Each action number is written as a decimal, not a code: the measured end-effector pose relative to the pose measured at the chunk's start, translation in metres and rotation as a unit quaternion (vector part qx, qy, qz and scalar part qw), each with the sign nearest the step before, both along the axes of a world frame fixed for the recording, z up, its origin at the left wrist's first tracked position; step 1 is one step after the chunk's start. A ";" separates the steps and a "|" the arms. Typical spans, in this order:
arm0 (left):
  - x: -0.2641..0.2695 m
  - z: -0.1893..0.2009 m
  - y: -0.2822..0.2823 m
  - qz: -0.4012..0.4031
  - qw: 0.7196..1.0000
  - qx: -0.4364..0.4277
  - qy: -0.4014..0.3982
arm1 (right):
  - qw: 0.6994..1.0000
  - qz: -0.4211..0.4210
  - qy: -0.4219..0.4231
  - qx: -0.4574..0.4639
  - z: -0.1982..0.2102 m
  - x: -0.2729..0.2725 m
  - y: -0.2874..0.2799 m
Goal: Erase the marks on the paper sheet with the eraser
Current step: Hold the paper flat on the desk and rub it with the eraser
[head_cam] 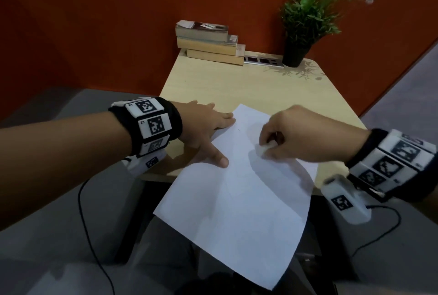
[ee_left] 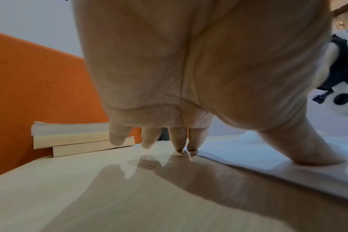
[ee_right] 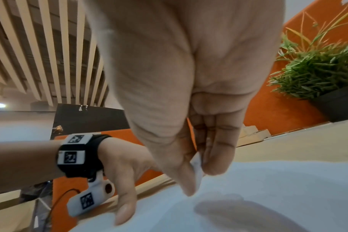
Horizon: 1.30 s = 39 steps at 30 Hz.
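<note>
A white paper sheet [head_cam: 239,190] lies slantwise on the small wooden table [head_cam: 213,86], its near half hanging over the front edge. My left hand [head_cam: 206,128] lies flat with straight fingers, thumb and fingertips pressing the sheet's left edge [ee_left: 238,150]. My right hand [head_cam: 289,133] pinches a small white eraser [head_cam: 263,147] between thumb and fingers, its tip down on the paper near the sheet's upper middle. In the right wrist view the eraser [ee_right: 197,171] pokes out between thumb and fingers above the paper [ee_right: 268,196]. Only a faint thin line shows on the sheet.
A stack of three books [head_cam: 208,43] stands at the table's back edge against the orange wall, a socket strip [head_cam: 263,60] beside it. A potted plant [head_cam: 301,26] stands at the back right corner. Cables hang from both wrist cameras below the table.
</note>
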<state>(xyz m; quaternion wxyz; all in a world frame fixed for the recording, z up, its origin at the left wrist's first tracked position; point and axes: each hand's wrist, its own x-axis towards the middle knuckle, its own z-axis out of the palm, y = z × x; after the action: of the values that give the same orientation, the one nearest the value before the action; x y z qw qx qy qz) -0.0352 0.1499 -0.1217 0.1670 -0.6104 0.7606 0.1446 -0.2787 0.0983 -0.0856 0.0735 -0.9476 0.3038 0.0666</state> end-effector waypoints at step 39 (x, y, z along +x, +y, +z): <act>-0.007 0.005 -0.002 0.095 0.992 0.074 -0.042 | 0.997 0.076 0.013 -0.002 -0.011 0.064 -0.027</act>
<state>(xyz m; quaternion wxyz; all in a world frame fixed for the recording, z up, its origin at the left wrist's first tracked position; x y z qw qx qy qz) -0.0419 0.1476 -0.1171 0.2293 -0.6715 0.6786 0.1898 -0.2151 0.0715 -0.0963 0.0623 -0.9670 0.2324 0.0840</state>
